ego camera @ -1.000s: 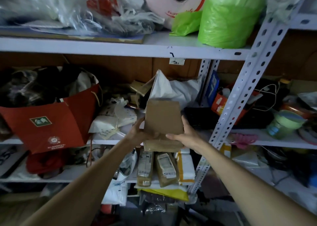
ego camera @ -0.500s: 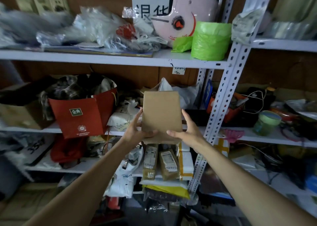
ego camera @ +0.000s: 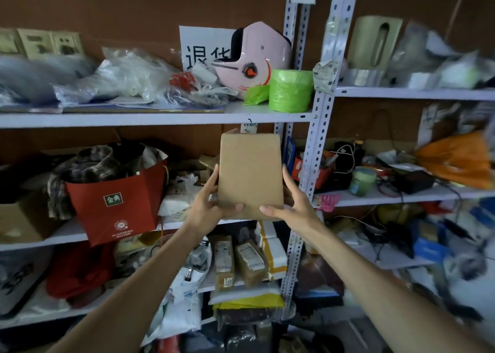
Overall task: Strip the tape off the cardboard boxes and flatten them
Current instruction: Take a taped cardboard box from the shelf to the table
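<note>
Head view, one frame. Of the person I saw two arms and two hands. Left forearm and right forearm were bare along their whole visible length, from the bottom edge of the frame to the wrists. Left hand and right hand were bare too. Fingers were slender; both thumbnails were trimmed short and looked plain. Forearms were lean and smooth in outline, drawn wide near the lens by the wide-angle optics. Dim light left finer surface detail too soft for me to record.
</note>
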The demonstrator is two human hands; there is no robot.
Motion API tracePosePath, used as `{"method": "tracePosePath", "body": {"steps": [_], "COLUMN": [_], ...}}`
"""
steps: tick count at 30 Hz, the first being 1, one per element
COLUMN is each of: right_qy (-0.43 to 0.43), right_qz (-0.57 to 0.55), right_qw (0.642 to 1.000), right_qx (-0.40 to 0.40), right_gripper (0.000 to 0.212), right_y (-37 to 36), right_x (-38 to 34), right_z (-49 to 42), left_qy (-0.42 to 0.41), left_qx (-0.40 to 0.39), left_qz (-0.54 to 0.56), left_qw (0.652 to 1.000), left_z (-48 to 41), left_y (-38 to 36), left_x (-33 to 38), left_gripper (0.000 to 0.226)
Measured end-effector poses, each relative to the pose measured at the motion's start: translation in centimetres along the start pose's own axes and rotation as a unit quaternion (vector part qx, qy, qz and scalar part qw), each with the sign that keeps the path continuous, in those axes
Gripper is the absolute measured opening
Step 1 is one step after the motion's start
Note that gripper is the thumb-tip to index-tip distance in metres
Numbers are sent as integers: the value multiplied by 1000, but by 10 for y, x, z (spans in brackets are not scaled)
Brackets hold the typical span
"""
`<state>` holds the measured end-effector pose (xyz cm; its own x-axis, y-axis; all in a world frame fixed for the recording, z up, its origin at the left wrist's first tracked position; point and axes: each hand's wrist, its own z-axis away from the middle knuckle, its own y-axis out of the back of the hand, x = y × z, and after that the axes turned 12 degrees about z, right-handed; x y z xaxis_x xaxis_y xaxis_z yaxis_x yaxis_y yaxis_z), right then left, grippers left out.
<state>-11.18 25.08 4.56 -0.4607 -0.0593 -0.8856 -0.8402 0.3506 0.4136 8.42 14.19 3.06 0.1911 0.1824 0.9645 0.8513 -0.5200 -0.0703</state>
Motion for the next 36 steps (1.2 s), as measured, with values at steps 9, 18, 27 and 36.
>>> {"method": "tracePosePath", "body": {"steps": [9,18,27,36], "right_qy": [-71,-121,-220,-295], "right_qz": [40,80,148,157], "right_qw": [974,905,760,566], "right_qx": [211,400,593,754], "right_gripper": [106,100,109,106], "right_y": [-11,34,26,-56], "right_x": [-28,-74,-145,-226], "right_z": [111,310,601,850], "left_qy": [8,29,44,61], "left_qx": [-222,-410,-615,-784], "left_qz": [64,154,161,214], "left_qw": [973,898,770,580], "left_z": [29,144,372,645], "left_y": [-29,-160,-298,-362], "left_x": [17,55,103,148], "left_gripper": [108,105,105,103]}}
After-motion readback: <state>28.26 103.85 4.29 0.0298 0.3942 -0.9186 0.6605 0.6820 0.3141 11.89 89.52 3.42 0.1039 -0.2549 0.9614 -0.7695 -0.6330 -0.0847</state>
